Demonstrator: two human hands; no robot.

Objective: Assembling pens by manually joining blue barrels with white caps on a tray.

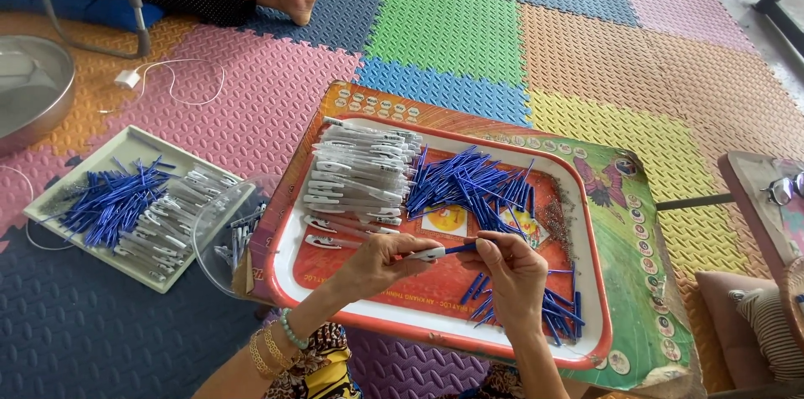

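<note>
Head view shows the left hand (381, 261) pinching a white pen barrel (425, 254) level over the red tray (435, 328) while the right hand (511, 269) apparently feeds a blue refill (461, 247) into it, spare parts heaped within reach.

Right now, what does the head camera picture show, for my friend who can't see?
Two hands, left hand and right hand, hold a white and blue pen part together over a red-rimmed tray. The tray holds stacked white pen barrels and blue tubes.
</note>
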